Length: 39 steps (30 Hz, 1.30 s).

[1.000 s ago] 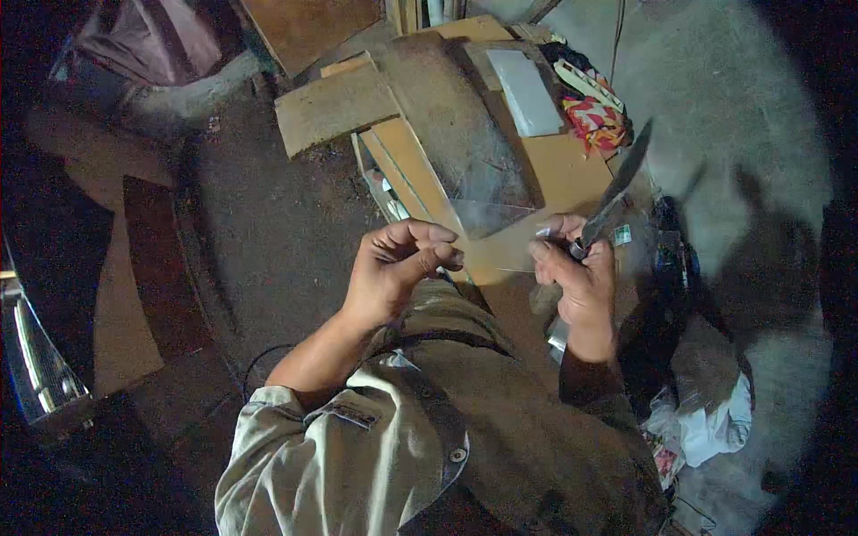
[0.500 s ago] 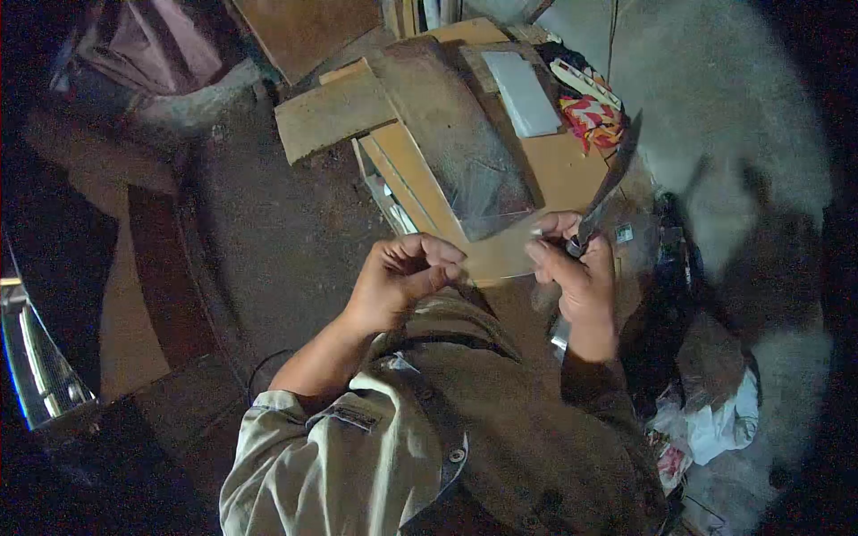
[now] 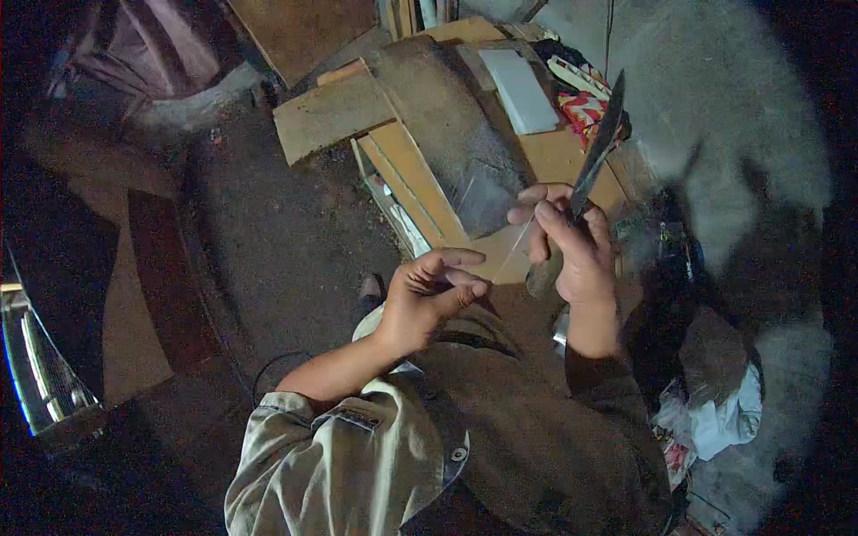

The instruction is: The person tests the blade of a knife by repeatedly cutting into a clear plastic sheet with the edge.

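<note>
Holding a dark-bladed knife [image 3: 599, 145], pointed up and away, within the curled fingers of the right hand [image 3: 576, 248]. Apparently pinching there, too, a thin pale strand [image 3: 517, 244], slanting lengthwise down-left toward the nearby left hand [image 3: 424, 305], held with thumb and index finger apart.

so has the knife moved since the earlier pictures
Yes: against the red patterned cloth, the knife has shifted left and up in the view, its blade now crossing in front of it.

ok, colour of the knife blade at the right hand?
The knife blade looks dark grey, best seen in head view.
</note>
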Tool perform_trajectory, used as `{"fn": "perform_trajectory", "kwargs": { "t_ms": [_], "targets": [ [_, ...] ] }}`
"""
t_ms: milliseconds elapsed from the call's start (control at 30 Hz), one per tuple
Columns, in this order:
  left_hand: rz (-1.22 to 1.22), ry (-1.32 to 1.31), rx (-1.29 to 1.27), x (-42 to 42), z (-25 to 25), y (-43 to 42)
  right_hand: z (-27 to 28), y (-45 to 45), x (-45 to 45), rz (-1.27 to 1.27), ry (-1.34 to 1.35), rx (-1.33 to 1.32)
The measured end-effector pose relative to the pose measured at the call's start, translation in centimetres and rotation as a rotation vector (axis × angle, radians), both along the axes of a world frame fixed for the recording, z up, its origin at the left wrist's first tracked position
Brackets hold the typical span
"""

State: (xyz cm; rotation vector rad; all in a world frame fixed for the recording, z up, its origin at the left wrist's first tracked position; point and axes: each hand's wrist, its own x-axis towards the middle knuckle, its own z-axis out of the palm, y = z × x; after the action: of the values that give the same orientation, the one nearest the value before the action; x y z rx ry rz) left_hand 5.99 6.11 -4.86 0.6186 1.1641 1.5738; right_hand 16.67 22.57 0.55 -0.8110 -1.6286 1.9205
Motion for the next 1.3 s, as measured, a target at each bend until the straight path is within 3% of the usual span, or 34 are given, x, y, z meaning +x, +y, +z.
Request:
{"fn": "perform_trajectory", "kwargs": {
  "t_ms": [400,567,767,1000,1167,1300],
  "targets": [
    [0.025,0.106,0.019,0.3,0.0,-0.7,-0.5,-0.3,-0.5,0.026,-0.052,0.058],
    [-0.15,-0.136,0.006,0.3,-0.1,-1.0,-0.4,0.3,-0.8,0.032,-0.102,0.148],
    [-0.237,-0.061,0.037,0.0,0.1,-1.2,0.2,0.5,-1.1,0.09,-0.124,0.104],
    [-0.171,-0.316,0.02,-1.6,-0.3,-1.4,0.4,0.5,-1.3,0.143,-0.179,0.135],
    [-0.091,-0.14,0.045,-1.6,-0.9,0.1,0.2,-0.2,-1.6,0.189,-0.192,0.154],
    [0.042,-0.175,0.052,-1.6,-1.2,0.5,-1.0,-1.4,-1.1,0.096,-0.067,0.058]
  ]
}}
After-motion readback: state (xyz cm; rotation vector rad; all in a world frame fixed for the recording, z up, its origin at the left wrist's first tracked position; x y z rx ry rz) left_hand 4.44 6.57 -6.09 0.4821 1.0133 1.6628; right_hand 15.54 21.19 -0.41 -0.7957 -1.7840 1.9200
